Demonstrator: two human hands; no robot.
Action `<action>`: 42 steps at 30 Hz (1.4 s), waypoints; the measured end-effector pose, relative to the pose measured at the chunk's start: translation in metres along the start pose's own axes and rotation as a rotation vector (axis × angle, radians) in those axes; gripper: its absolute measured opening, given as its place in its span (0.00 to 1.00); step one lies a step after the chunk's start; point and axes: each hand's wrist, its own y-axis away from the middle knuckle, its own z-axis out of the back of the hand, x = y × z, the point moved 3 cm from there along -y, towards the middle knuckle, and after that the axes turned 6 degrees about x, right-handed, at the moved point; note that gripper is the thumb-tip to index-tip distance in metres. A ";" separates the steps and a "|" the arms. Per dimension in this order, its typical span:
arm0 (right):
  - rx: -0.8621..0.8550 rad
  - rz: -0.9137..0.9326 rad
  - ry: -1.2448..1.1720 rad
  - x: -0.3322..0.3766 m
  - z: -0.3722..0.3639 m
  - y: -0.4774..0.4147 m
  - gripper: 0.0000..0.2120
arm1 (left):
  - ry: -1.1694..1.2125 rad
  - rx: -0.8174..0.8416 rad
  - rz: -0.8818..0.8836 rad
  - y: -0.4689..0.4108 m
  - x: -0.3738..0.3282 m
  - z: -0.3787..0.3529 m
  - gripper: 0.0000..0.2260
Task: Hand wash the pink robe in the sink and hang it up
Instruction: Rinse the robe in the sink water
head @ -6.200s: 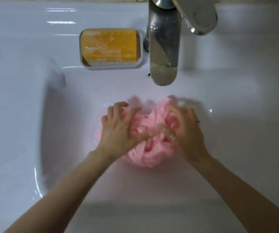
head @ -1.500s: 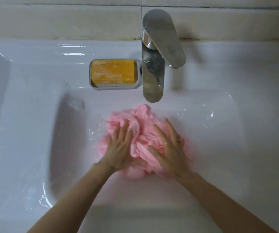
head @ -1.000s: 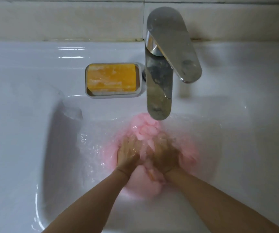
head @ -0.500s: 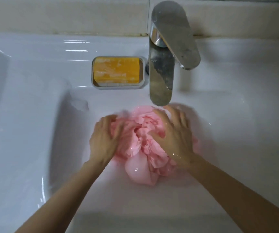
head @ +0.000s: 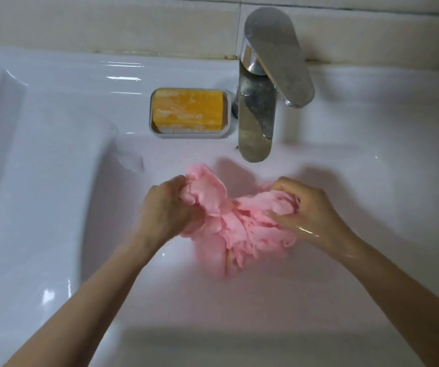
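The wet pink robe is bunched up over the basin of the white sink, just in front of the tap. My left hand grips its left end, with a fold of cloth sticking up past the fingers. My right hand grips the right end, fingers curled into the fabric. The cloth stretches between both hands and its lower part hangs down blurred toward the basin floor.
A chrome tap stands at the back centre, its spout over the basin. To its left an orange soap bar lies in a white dish. A tiled wall runs behind the sink.
Both hands had lain on top of the bunched robe; now they grip its two ends and have pulled apart, raising the cloth off the basin.
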 end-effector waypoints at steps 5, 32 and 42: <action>0.096 -0.058 0.143 -0.026 0.004 0.039 0.19 | 0.031 -0.144 -0.213 0.043 -0.002 -0.021 0.19; -0.381 0.076 0.652 -0.084 -0.110 -0.051 0.22 | -0.249 0.026 -0.054 -0.037 0.039 -0.132 0.14; -0.186 -0.467 -0.312 -0.046 -0.063 -0.041 0.07 | -0.014 0.100 -0.040 -0.027 0.009 -0.064 0.19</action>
